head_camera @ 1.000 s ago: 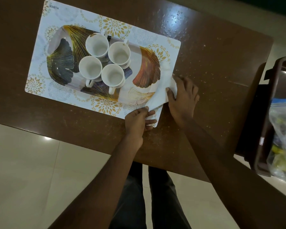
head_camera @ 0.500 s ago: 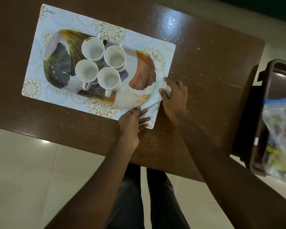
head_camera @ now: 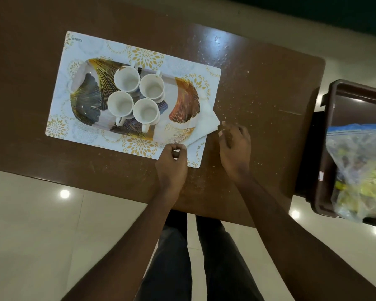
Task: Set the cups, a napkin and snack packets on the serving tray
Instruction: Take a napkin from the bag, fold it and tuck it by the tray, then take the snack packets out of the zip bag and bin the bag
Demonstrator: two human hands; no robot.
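Note:
Several white cups (head_camera: 137,97) stand grouped on the leaf-patterned serving tray (head_camera: 85,101), which rests on a white and gold placemat (head_camera: 91,48). A white napkin (head_camera: 206,122) lies folded over the tray's right end and partly on the mat. My left hand (head_camera: 172,164) hovers at the mat's near right corner, fingers curled in, just below the napkin's lower edge and holding nothing. My right hand (head_camera: 234,146) is over the table right of the napkin, fingers loosely apart, fingertips close to its right corner. A clear bag of snack packets (head_camera: 360,168) sits in a brown bin.
The brown table (head_camera: 258,88) is speckled with crumbs. The brown plastic bin (head_camera: 326,148) stands off the table's right edge on the floor side. My legs show below the table's near edge, over pale floor tiles.
Both hands have let go of the napkin and drawn back toward me. The napkin stays on the tray's right end. The camera view has shifted a little.

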